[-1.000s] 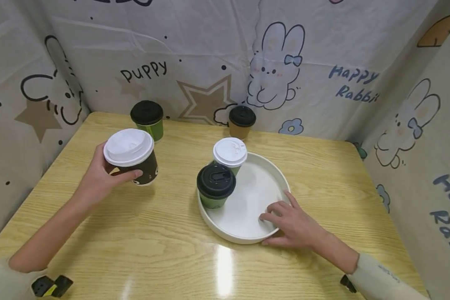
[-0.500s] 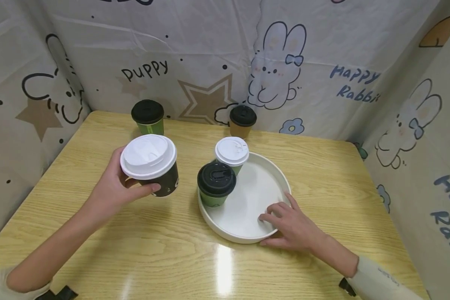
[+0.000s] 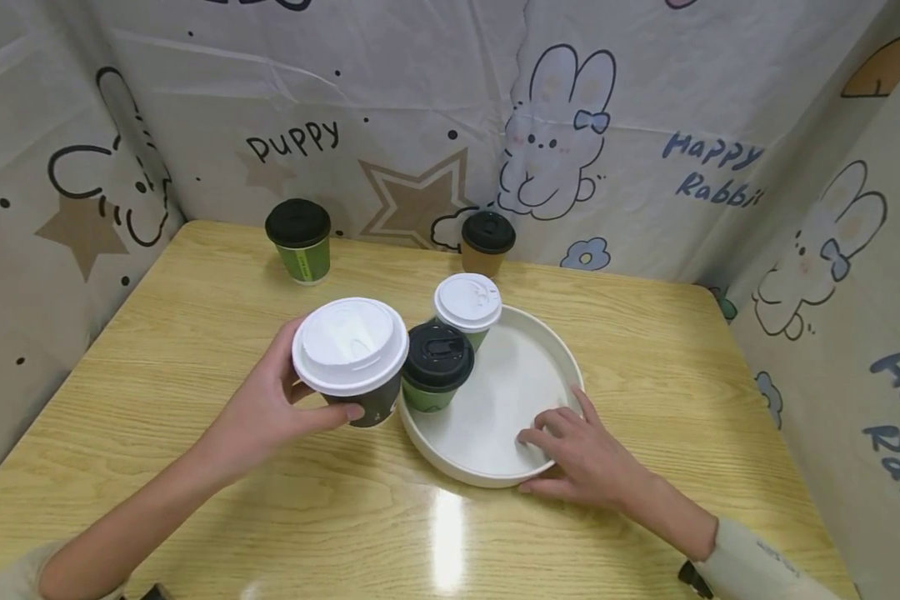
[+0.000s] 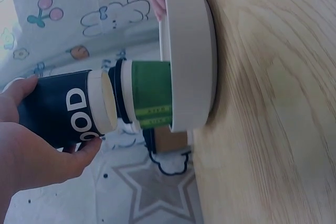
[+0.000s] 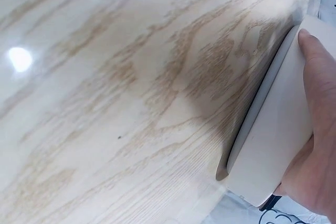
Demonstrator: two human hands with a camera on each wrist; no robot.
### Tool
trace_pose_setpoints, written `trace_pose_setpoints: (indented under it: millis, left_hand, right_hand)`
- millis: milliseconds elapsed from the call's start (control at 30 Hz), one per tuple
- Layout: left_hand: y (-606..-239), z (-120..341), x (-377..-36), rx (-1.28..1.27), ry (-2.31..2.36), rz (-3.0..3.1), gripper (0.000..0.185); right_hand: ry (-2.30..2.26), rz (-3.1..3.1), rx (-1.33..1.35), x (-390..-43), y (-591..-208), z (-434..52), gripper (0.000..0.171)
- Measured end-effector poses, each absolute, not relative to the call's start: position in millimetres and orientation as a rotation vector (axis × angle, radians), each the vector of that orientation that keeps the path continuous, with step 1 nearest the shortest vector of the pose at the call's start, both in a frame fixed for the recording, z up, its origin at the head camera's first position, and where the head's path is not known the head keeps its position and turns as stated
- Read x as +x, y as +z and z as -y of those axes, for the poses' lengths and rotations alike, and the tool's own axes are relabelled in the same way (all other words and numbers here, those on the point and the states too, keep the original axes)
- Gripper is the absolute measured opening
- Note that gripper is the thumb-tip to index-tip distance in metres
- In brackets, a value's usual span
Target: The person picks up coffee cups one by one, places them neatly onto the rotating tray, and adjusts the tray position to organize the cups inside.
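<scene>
The black paper cup (image 3: 360,392) is gripped around its side wall by the left hand (image 3: 273,412), held above the tabletop (image 3: 195,350) centre, beside the white tray (image 3: 562,367). The tray's near rim is pinched by the right hand (image 3: 581,454). The cup is judged light and crushable; the wall below the white lid (image 3: 350,344) is the preferred hold.

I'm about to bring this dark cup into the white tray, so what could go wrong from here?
1. The dark cup in the left hand is lifted right beside the black-lidded green cup; it may knock that cup over.
2. The white-lidded green cup stands just behind, so a bump could topple both.
3. The right hand grips the white tray rim, thumb outside and fingers resting inside; they could crowd the free space.
</scene>
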State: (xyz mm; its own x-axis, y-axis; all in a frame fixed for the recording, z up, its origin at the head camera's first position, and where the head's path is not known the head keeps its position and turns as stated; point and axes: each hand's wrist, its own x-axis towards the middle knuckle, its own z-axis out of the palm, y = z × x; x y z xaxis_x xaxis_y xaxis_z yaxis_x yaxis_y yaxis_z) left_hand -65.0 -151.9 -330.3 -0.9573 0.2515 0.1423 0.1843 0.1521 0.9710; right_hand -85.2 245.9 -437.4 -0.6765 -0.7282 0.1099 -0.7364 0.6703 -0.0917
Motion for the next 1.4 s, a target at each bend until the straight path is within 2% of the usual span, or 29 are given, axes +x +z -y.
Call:
trace_pose_setpoints:
  millis: [567, 1400]
  left_hand:
    - [-346.1, 117.3, -58.6, 0.602, 1.982, -2.236, 0.092]
    - [-368.6, 82.3, -59.6, 0.655, 1.982, -2.140, 0.093]
  right_hand:
    - [0.219, 2.794, 1.186, -80.0, -439.9, -242.1, 0.054]
    - [0.247, 2.739, 1.148, -72.8, -442.2, -235.6, 0.056]
